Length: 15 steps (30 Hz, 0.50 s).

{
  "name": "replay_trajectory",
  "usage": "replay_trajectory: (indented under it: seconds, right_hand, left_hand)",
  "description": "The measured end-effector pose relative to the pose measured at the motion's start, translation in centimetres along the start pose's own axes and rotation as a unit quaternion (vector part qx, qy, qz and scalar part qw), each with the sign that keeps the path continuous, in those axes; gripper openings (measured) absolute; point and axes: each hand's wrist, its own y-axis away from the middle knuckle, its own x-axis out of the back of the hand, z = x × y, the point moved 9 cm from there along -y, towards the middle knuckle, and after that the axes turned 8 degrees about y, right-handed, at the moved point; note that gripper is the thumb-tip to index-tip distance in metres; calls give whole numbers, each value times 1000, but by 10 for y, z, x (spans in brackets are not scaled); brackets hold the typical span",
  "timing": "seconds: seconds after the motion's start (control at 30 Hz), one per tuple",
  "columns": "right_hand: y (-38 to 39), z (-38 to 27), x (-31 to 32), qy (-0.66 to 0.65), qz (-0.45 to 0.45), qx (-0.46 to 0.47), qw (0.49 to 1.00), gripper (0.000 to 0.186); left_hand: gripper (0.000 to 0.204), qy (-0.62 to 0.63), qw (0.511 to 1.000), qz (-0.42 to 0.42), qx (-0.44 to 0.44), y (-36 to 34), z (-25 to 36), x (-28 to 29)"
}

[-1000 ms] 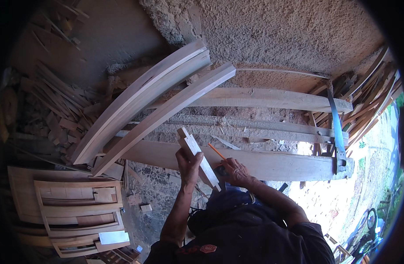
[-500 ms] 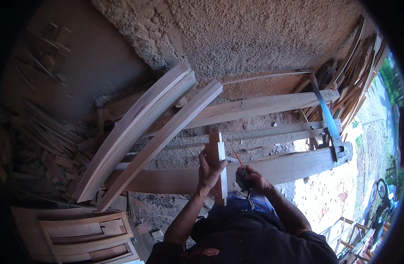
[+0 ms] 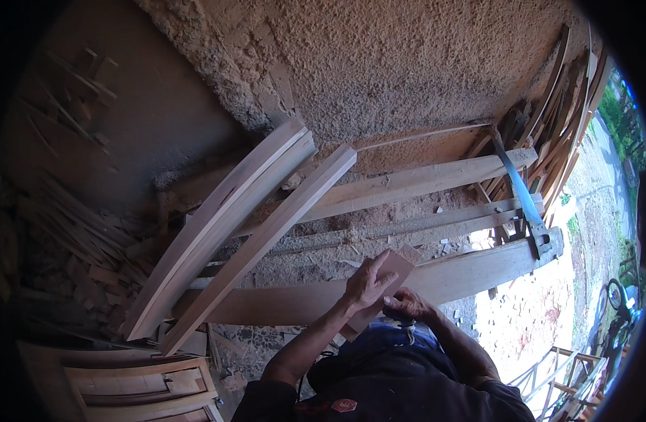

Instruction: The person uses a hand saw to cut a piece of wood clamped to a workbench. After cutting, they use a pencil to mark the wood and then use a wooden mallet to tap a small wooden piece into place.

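Note:
My left hand (image 3: 365,283) grips the upper end of a short flat wooden board (image 3: 399,266), which slants down toward my body. My right hand (image 3: 405,305) sits just below it, closed around the board's lower edge; I cannot tell if it also holds a small tool. Both hands hover over a long plank (image 3: 477,266) lying across a sawdust-covered workbench (image 3: 379,232).
Two long curved wooden pieces (image 3: 224,225) lean diagonally across the bench. A blue-bladed saw (image 3: 523,204) rests at the right end. Scrap sticks (image 3: 63,232) pile on the left, framed wooden panels (image 3: 140,383) lie at the lower left, and a rough wall (image 3: 407,63) rises behind.
The board has turned from upright and narrow to slanted with its flat face showing. Both hands have shifted right and lower along with it; the view has tilted.

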Motion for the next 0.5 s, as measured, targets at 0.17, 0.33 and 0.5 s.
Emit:
replay_trajectory:
  seconds: [0.17, 0.33, 0.5]
  right_hand:
    - [-12, 17, -15, -77, 0, 41, 996, 29]
    - [9, 12, 15, -119, 97, 73, 986, 32]
    - [47, 9, 58, -82, 255, 140, 953, 34]
  left_hand:
    - [60, 183, 982, -47, 5, 3, -30, 12]
    - [88, -315, 910, 269, 10, 26, -95, 189]
    - [112, -456, 833, 234, 208, 75, -205, 320]
